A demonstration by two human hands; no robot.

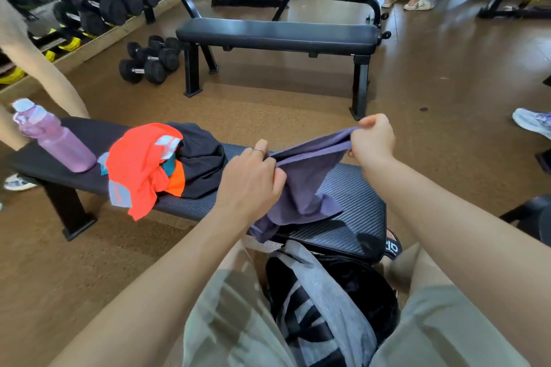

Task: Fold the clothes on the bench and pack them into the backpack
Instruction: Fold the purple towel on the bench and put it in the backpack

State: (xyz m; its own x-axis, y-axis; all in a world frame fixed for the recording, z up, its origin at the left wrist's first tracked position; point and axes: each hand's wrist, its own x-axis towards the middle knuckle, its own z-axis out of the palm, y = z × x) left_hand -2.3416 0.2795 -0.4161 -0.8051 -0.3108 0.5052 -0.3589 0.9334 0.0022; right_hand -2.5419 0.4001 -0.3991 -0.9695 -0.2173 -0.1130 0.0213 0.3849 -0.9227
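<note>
Both hands pinch one edge of the soft purple-grey cloth garment point(304, 179), left hand point(253, 179) & right hand point(372, 140) pulled apart, prob. to stretch it flat for folding; its tail drapes on the black ribbed padded table point(351, 188) below them. Orange-and-black clothes heap point(158, 164) waits left of the left hand. Black-and-grey fabric backpack point(328, 301) sits nearer the person than both hands, w/ mouth seemingly open to receive.

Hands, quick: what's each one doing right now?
Left hand: gripping the purple garment.
Right hand: gripping the same garment's other end.
</note>
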